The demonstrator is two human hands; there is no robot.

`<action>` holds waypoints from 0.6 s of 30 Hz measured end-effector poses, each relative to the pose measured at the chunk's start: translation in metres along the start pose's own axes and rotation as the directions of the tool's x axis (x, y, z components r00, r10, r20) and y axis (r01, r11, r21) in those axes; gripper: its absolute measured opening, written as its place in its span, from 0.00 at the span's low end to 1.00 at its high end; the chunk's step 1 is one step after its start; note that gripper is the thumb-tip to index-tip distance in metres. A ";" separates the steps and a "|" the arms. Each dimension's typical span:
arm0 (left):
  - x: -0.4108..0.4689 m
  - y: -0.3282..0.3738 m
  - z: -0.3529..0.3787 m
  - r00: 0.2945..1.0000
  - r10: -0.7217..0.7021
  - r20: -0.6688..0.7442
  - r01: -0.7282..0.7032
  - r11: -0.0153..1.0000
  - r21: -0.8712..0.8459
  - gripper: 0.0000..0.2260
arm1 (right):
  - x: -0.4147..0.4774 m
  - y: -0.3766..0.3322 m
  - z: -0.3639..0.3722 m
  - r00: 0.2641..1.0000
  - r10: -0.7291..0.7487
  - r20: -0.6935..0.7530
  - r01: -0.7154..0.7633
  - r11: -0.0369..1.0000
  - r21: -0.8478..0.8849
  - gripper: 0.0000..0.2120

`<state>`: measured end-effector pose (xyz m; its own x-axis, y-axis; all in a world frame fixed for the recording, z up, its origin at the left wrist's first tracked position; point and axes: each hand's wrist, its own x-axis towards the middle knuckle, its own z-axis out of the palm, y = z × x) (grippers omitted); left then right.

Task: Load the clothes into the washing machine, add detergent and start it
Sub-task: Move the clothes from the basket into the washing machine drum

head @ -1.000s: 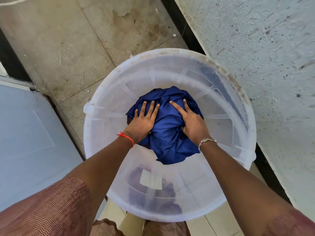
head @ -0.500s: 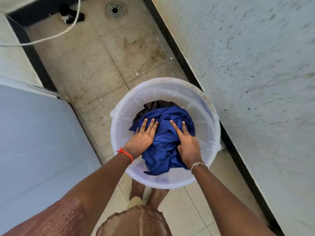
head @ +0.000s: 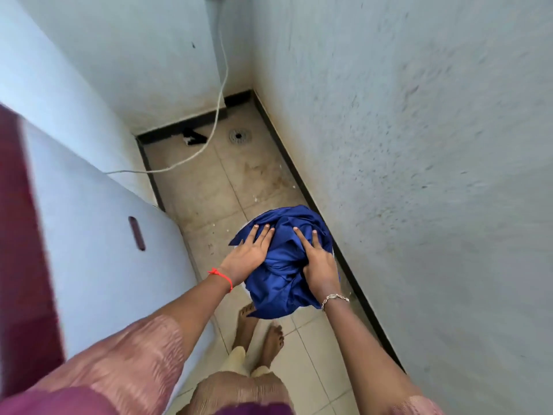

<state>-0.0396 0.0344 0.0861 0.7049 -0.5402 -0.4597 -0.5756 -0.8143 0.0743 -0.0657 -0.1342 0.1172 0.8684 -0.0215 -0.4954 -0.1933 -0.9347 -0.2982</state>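
A bundle of blue clothes (head: 281, 283) is held between my two hands above the floor, over my bare feet. My left hand (head: 247, 256) holds its left side with fingers spread across the top and the thumb hidden. My right hand (head: 318, 265) grips the right side, two fingers stretched over the cloth and the thumb tucked into a fold. Only thin white slivers of the plastic bucket (head: 247, 290) show under the bundle. The white washing machine (head: 98, 253) stands at my left, with a dark slot in its side.
A rough pale wall (head: 434, 175) runs close along the right. The narrow tiled floor (head: 236, 187) has a round drain (head: 239, 135) at the far end. A white cable (head: 209, 139) hangs from the back wall to the machine.
The view has risen from close over the bucket to standing height. The blue bundle has come up out of the bucket with both hands and now covers it.
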 end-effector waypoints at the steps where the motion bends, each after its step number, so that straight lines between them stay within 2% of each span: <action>1: -0.015 -0.002 -0.017 0.999 -0.004 -0.031 0.004 1.000 -0.011 0.30 | -0.014 -0.011 -0.017 1.000 -0.014 -0.025 0.014 1.000 0.009 0.42; 7: -0.087 -0.016 -0.088 0.966 0.017 -0.259 -0.015 1.000 0.009 0.31 | -0.080 -0.060 -0.087 0.970 -0.136 -0.204 0.144 0.989 0.028 0.43; 11: -0.147 -0.021 -0.128 0.933 -0.041 -0.356 0.065 0.996 0.054 0.29 | -0.126 -0.096 -0.121 0.921 -0.256 -0.292 0.273 0.962 0.017 0.41; 13: -0.174 -0.022 -0.143 0.851 -0.017 -0.525 0.050 0.998 0.048 0.28 | -0.146 -0.112 -0.134 0.893 -0.303 -0.333 0.327 0.945 0.016 0.41; 15: -0.213 -0.019 -0.161 0.781 -0.059 -0.621 0.089 0.996 0.017 0.25 | -0.169 -0.129 -0.144 0.855 -0.357 -0.376 0.393 0.919 0.020 0.40; 17: -0.248 -0.014 -0.178 0.748 -0.119 -0.653 0.118 0.992 -0.046 0.27 | -0.186 -0.147 -0.152 0.813 -0.408 -0.416 0.454 0.891 0.015 0.40; 18: -0.269 -0.011 -0.186 0.769 -0.182 -0.613 0.158 0.983 -0.095 0.28 | -0.200 -0.157 -0.157 0.784 -0.441 -0.436 0.490 0.872 0.000 0.39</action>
<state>-0.1459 0.1494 0.3734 0.9008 -0.3971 0.1756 -0.4156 -0.9056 0.0842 -0.1377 -0.0391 0.3908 0.9656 0.2404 0.0989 0.2570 -0.8255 -0.5024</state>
